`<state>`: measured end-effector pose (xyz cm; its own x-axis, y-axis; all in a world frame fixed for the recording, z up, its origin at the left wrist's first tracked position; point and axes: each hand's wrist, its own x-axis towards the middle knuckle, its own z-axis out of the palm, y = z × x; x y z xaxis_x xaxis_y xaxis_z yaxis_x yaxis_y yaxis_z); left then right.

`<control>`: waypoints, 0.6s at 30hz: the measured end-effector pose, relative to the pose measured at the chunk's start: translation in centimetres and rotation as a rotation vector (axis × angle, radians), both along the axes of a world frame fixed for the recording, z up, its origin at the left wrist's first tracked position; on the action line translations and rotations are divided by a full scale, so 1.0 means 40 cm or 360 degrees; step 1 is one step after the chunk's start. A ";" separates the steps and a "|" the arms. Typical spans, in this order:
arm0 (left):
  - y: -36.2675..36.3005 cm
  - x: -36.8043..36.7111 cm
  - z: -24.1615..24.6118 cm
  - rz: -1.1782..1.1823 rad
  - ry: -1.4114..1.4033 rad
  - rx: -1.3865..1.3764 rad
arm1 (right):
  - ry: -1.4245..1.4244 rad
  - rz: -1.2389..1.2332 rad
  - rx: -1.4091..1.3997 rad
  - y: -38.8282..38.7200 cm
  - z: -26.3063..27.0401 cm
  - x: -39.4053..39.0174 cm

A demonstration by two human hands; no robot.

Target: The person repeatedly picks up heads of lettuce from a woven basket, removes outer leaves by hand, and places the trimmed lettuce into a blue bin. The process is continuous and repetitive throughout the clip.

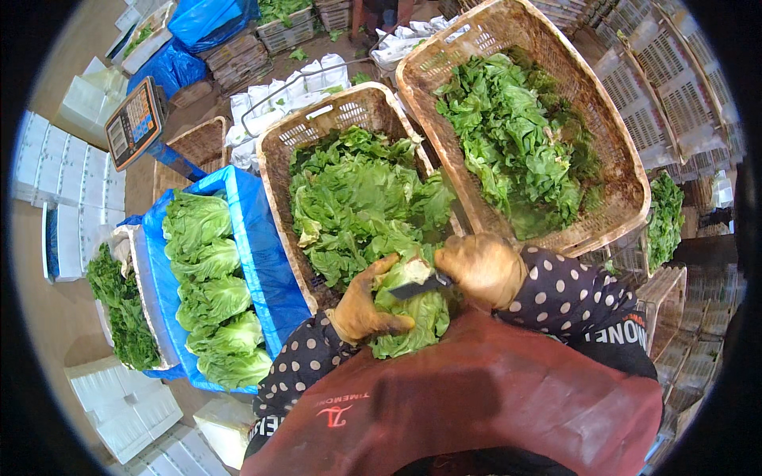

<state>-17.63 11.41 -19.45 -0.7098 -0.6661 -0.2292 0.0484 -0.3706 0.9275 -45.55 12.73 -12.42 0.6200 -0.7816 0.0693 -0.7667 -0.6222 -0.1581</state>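
Both of my hands are in dirty yellowish gloves. My left hand (370, 303) is closed around a head of lettuce (417, 318), its pale cut stem end turned up. In my right hand (481, 268) is a knife (417, 288), its dark blade lying across the lettuce just below the stem; the handle is mostly hidden by the fingers. Beyond my hands a brown-stained plastic crate (271, 196) holds loose lettuce leaves (369, 190). To its right, a larger stained crate (619, 149) holds more leaves.
At left, a box lined with blue plastic (256, 256) holds several lettuce heads (214, 297). A digital scale (136, 125) stands behind it. White foam boxes (122, 404) are at far left, stacked crates (649, 89) at right. Wrapped white packs (297, 86) lie behind the nearer crate.
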 end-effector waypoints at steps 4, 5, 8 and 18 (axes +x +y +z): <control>-0.004 -0.005 0.019 0.0053 0.0067 -0.0002 | 0.0152 -0.0532 0.0276 -0.062 0.015 -0.041; -0.006 -0.012 0.021 0.0080 0.0146 -0.0198 | 0.0167 -0.0810 0.0422 -0.081 0.014 -0.050; -0.003 -0.024 0.031 0.0180 0.0358 0.0078 | -0.0945 -0.0596 0.1052 -0.080 -0.020 -0.031; -0.050 0.022 0.075 0.0645 -0.0623 -0.0968 | -0.1801 -0.0808 0.1863 -0.056 -0.091 0.055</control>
